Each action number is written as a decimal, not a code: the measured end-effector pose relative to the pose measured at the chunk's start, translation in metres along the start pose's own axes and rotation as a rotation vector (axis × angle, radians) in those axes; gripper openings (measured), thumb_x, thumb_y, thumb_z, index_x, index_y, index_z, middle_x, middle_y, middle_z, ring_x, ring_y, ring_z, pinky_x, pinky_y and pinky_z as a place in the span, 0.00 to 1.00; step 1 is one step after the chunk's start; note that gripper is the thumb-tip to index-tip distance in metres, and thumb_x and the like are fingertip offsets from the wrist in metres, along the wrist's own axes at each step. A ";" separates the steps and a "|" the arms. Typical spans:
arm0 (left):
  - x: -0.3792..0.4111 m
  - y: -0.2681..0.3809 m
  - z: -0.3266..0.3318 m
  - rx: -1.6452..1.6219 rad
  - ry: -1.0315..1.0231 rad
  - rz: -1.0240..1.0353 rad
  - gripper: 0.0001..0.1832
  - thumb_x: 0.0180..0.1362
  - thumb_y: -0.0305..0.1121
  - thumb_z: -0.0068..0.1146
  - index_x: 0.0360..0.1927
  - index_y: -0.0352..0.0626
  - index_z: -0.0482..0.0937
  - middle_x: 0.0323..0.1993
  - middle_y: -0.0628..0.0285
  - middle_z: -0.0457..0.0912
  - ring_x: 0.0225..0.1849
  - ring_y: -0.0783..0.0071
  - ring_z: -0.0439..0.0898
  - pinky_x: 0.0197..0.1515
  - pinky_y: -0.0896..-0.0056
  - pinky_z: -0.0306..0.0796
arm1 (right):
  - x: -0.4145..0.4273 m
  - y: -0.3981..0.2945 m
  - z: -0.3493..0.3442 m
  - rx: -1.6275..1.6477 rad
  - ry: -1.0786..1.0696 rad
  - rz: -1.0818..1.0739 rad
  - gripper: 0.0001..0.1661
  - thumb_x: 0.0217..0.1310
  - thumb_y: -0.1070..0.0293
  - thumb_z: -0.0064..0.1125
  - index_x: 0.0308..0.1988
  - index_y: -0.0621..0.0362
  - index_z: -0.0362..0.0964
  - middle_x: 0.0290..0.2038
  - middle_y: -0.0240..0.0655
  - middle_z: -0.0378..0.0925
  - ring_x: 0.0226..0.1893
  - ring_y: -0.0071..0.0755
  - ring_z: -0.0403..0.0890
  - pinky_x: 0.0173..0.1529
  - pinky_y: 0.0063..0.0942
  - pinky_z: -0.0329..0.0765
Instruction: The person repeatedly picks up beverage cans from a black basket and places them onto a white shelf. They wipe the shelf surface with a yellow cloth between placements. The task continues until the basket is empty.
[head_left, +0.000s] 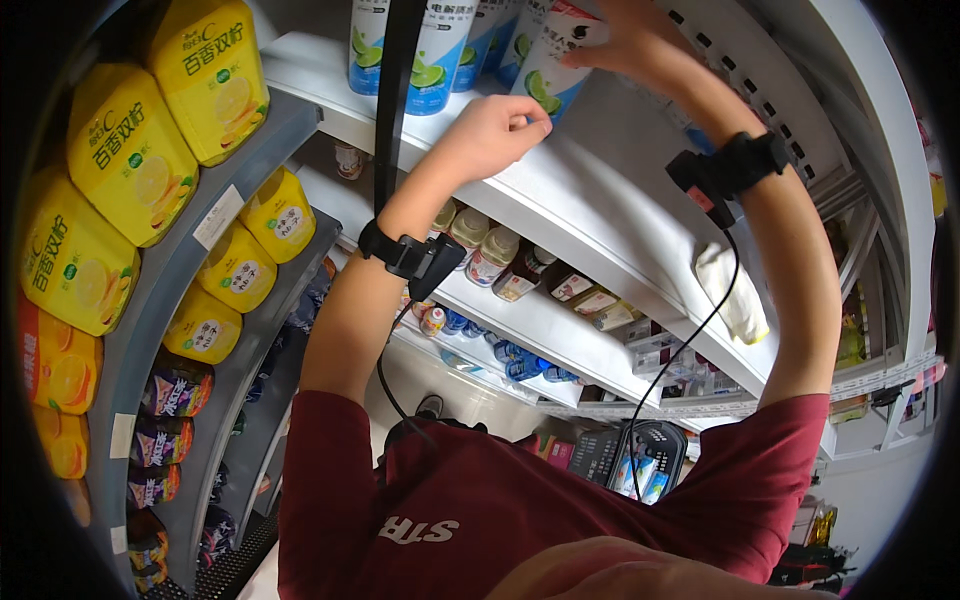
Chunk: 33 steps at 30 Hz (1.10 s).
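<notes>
My right hand (634, 37) has its thumb against the side of a blue-and-white drink carton with a lime picture (551, 64), which stands tilted at the upper shelf's front. The tips of its other fingers are cut off by the top of the view. My left hand (495, 135) is in front of the carton's lower end, fingers curled in, with nothing visible in them. Whether it touches the carton I cannot tell. Several matching cartons (439, 64) stand to the left on the white shelf (600, 172).
A pale cloth (731, 292) lies on the shelf at right. Lower shelves hold bottles (495, 255). Grey shelving at left carries yellow drink packs (135, 154). A black post (394, 97) rises beside my left forearm. A dark basket (660, 442) with cartons inside is on the floor.
</notes>
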<state>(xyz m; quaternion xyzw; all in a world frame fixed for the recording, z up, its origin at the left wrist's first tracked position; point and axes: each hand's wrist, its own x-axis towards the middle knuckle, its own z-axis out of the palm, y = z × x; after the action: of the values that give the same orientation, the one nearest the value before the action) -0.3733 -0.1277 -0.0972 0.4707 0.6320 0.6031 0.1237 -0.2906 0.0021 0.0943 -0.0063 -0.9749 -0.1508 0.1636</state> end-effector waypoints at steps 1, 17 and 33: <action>0.001 0.000 0.001 0.012 0.034 0.026 0.11 0.67 0.35 0.61 0.44 0.36 0.83 0.19 0.71 0.74 0.22 0.83 0.68 0.27 0.76 0.63 | 0.006 -0.004 0.003 0.005 0.039 -0.013 0.54 0.46 0.52 0.80 0.69 0.55 0.64 0.67 0.59 0.58 0.65 0.66 0.68 0.66 0.48 0.73; 0.011 -0.012 0.008 0.361 0.209 0.092 0.33 0.62 0.41 0.65 0.65 0.32 0.70 0.53 0.48 0.82 0.53 0.61 0.81 0.56 0.62 0.75 | 0.025 0.005 0.002 0.103 -0.031 -0.020 0.47 0.65 0.41 0.63 0.73 0.54 0.59 0.72 0.55 0.57 0.58 0.61 0.78 0.60 0.49 0.78; 0.012 -0.026 -0.008 0.275 0.118 0.163 0.23 0.66 0.37 0.66 0.61 0.38 0.77 0.54 0.58 0.78 0.54 0.73 0.77 0.55 0.74 0.71 | -0.289 0.132 0.014 -0.159 -0.406 0.269 0.39 0.66 0.40 0.62 0.63 0.58 0.73 0.40 0.53 0.86 0.42 0.54 0.87 0.46 0.43 0.84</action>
<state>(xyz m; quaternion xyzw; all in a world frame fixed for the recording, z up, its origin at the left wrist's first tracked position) -0.3971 -0.1196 -0.1129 0.4965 0.6745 0.5456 -0.0287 -0.0133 0.1429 0.0272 -0.1788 -0.9633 -0.1994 -0.0181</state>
